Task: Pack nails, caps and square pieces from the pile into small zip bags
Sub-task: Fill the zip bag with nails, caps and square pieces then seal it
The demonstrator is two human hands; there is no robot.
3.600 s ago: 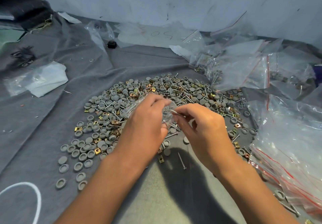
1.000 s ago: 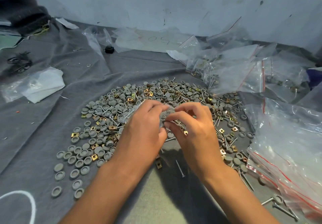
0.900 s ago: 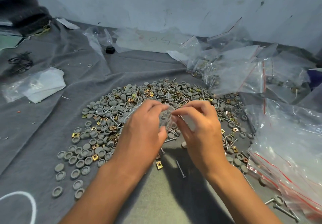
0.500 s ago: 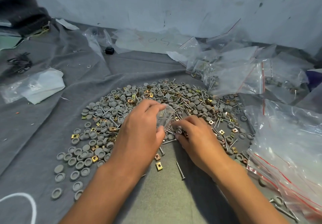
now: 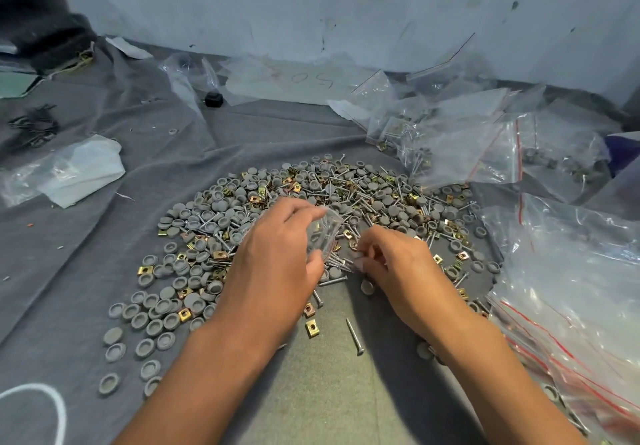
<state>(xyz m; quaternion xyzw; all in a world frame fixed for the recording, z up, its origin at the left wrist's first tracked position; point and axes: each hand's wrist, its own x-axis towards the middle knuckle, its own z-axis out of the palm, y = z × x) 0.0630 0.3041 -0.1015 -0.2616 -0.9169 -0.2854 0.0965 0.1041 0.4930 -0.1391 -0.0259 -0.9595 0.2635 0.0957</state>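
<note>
**Here, two hands over the hardware pile**

Far left, a crumpled clear plastic sheet [image 5: 74, 167] lies on the grey cloth [image 5: 104, 237], and a loop of white cord [image 5: 52, 406] shows at the bottom corner. A small black block [image 5: 213, 99] sits further back, near the wall.

Moving in, the pile [image 5: 277, 202] spreads across the cloth — grey round caps [image 5: 162, 320] thick along its left edge, brass-coloured square pieces [image 5: 184, 315] scattered among them, nails [image 5: 349, 199] tangled through the middle and back.

The left hand [image 5: 273, 268] is raised above the pile's centre, fingers and thumb curled round a small zip bag [image 5: 323, 233] of clear plastic; nails and grey pieces show through its wall. Just below this hand, a square piece [image 5: 311, 327] and a single nail [image 5: 354, 335] lie apart from the rest on bare cloth.

The right hand [image 5: 398, 268] is low on the pile, just beside the bag, its fingertips [image 5: 362, 254] bent down among the nails and squares. Whether they actually pinch a piece I cannot tell — the tips are blurred against the metal.

To the right, large clear bags with red seal strips [image 5: 571, 306] lie heaped at the pile's edge, and behind them a pile of filled small bags [image 5: 450, 147] rests near the wall.
</note>
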